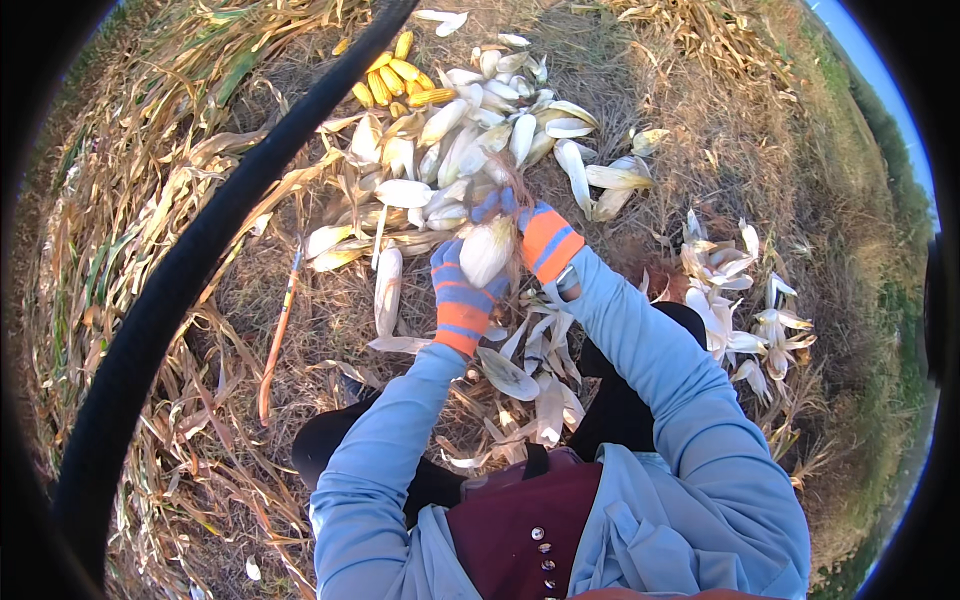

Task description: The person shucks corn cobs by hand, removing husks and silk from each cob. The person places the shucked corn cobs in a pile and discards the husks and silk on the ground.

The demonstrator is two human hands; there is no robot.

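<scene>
Between my two gloved hands is an ear of corn in pale husk [487, 251], its brown silk showing at the far end. My left hand [461, 296], in an orange and blue striped glove, grips the ear's near left side. At its silk end, my right hand [544, 232] has its fingers closed on the husk tip and silk. Just beyond lies a heap of corn ears in husk [465, 150]. Several bare yellow corn cobs [390, 79] are grouped at the heap's far left. Loose husk leaves [551, 390] lie between my knees.
A sickle-like tool with an orange handle [279, 337] lies on the ground to my left. Cut corn stalks [150, 247] are piled along the left side. Discarded husks [724, 300] lie to my right. A dark strap or cable [217, 225] crosses the view at left.
</scene>
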